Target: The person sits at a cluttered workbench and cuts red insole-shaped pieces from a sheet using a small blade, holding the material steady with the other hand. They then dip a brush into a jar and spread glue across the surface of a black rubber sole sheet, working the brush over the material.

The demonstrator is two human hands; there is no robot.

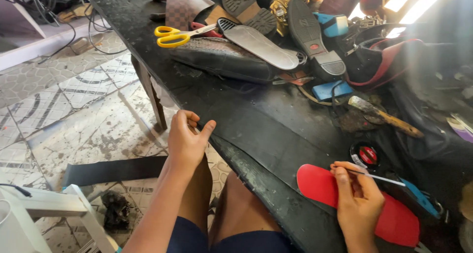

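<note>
Head view: right hand [358,203] pinching thin brush [375,176] over flat red insole [320,184]; left hand [187,139] gripping black bench [256,130] front edge. Gluing under way, steady strokes needed.

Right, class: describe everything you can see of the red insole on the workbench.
The red insole is a flat, foot-shaped piece, bright red and smooth, looking like foam or rubber sheet. It lies flat near the front edge of the black workbench, its rounded end pointing left. The right hand rests on its middle, hiding part of it, and holds a thin white stick. A small round tin sits just behind it.
</note>
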